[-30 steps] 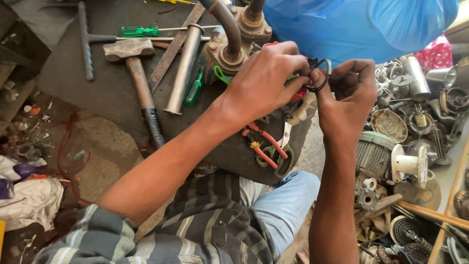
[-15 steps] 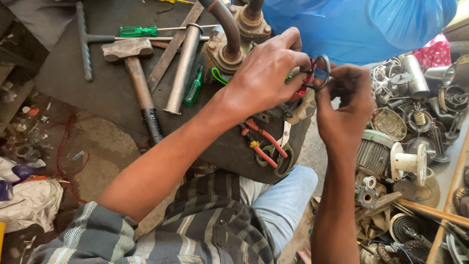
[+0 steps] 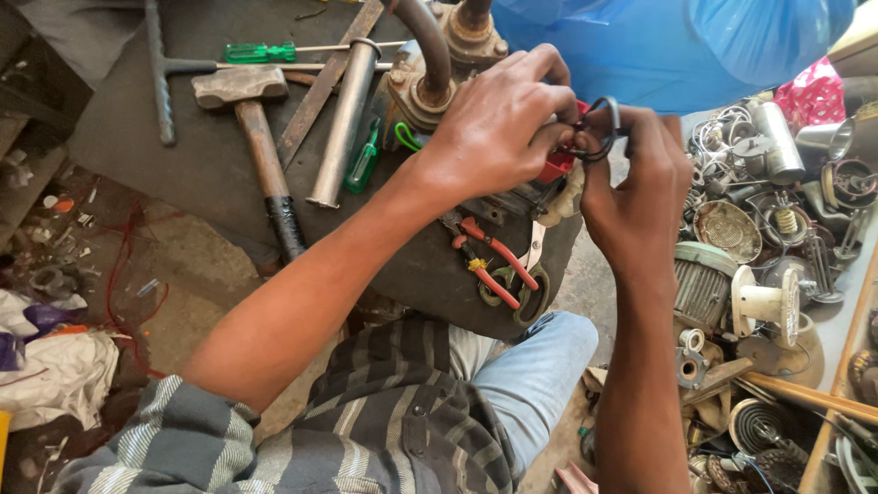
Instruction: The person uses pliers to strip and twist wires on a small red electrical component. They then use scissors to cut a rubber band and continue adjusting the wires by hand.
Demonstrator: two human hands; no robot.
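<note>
My left hand (image 3: 498, 128) and my right hand (image 3: 636, 183) meet above a rusty pump unit (image 3: 439, 73) with two curved pipes. Between the fingertips of both hands is a loop of black wire (image 3: 602, 128). A red part (image 3: 558, 165) shows just under my left fingers. Below the hands, red-handled pliers (image 3: 489, 261) and scissors (image 3: 530, 284) lie on the dark mat (image 3: 201, 174).
A hammer (image 3: 251, 137), a steel pipe (image 3: 343, 123), two green screwdrivers (image 3: 274, 52) and a flat bar lie on the mat at left. Scrap motor parts, coils and metal pieces (image 3: 777, 265) crowd the right. A blue plastic sheet (image 3: 677, 46) is beyond. Rags (image 3: 46, 375) lie lower left.
Both hands have stayed together on the black wire, shifting slightly upward; my left fingers have regripped over the loop.
</note>
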